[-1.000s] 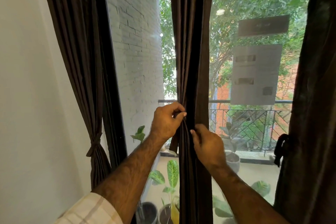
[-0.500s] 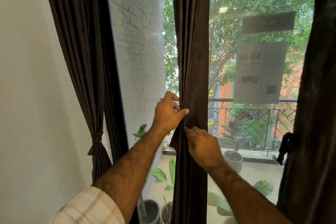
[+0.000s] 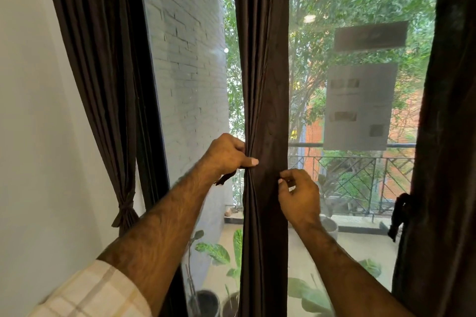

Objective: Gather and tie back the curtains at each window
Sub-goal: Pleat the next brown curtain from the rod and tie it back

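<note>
A dark brown middle curtain (image 3: 264, 85) hangs gathered in a narrow column between two glass panes. My left hand (image 3: 226, 154) grips its left edge, with the thumb laid across the front folds. A short dark tie end (image 3: 226, 178) sticks out below that hand. At the curtain's right edge, slightly lower, my right hand (image 3: 300, 195) has its fingers curled and pinches the fabric. What the fingertips hold behind the cloth is hidden. The left curtain (image 3: 103, 72) is tied at a knot (image 3: 126, 207). The right curtain (image 3: 448, 136) carries a dark tie (image 3: 398, 216).
A black window frame (image 3: 150, 110) stands between the left curtain and the glass. A white wall (image 3: 33, 136) fills the left. Outside are a white brick wall (image 3: 188, 72), a balcony railing (image 3: 360, 177) and potted plants (image 3: 219, 252).
My right hand has slid from the curtain's front to its right edge. My left hand has moved up slightly, and the thumb now lies across the folds. The column looks more tightly gathered.
</note>
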Motion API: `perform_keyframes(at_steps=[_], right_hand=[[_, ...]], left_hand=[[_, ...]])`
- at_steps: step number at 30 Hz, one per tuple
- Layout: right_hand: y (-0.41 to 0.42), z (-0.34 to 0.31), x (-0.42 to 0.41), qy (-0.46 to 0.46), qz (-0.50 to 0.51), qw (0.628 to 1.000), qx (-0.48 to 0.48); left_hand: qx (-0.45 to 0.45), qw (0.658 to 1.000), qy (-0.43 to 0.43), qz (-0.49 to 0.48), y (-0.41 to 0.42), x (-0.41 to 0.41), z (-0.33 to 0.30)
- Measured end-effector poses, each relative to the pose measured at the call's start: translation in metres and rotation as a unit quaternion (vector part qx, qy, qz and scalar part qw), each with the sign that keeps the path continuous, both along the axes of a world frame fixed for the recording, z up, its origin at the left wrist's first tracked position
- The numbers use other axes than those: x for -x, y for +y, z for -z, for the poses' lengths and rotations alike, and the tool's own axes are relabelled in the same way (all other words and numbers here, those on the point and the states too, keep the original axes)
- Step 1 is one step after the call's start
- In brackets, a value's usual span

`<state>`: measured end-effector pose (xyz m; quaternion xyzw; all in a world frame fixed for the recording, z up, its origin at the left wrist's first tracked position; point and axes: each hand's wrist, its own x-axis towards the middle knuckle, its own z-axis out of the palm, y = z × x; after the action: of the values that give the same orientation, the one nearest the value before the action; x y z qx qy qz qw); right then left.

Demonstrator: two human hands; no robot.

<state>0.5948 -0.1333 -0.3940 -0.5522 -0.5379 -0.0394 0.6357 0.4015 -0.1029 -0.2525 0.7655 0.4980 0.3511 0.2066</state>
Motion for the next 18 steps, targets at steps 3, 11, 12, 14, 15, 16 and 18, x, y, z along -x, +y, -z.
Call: perform_keyframes(at_steps=[3,11,12,14,15,16,18], right_hand=[[0.001,-0.002,0.000,0.005,0.001,1.000,0.007],[0.017,-0.011,-0.001,0.066,-0.026,0.996,0.056],[0.017,-0.013,-0.005,0.087,-0.052,0.993,0.067],[0.014,-0.015,-0.007,0.111,-0.079,0.989,0.063],[0.012,-0.016,-0.007,0.121,-0.074,0.988,0.055],[0.009,-0.016,-0.006,0.134,-0.067,0.988,0.045],[0.004,-0.012,-0.004,0.146,-0.042,0.988,0.029]], left_hand=[[-0.003,1.000,0.007,0.002,-0.005,0.003,-0.001],[-0.050,0.998,-0.028,0.023,-0.014,0.008,0.008],[-0.058,0.998,-0.029,0.024,-0.015,0.010,0.009],[-0.079,0.997,-0.020,0.017,-0.015,0.014,0.011],[-0.091,0.996,-0.015,0.013,-0.015,0.016,0.014],[-0.105,0.994,-0.015,0.007,-0.014,0.016,0.016],[-0.142,0.990,-0.015,-0.007,-0.014,0.016,0.022]])
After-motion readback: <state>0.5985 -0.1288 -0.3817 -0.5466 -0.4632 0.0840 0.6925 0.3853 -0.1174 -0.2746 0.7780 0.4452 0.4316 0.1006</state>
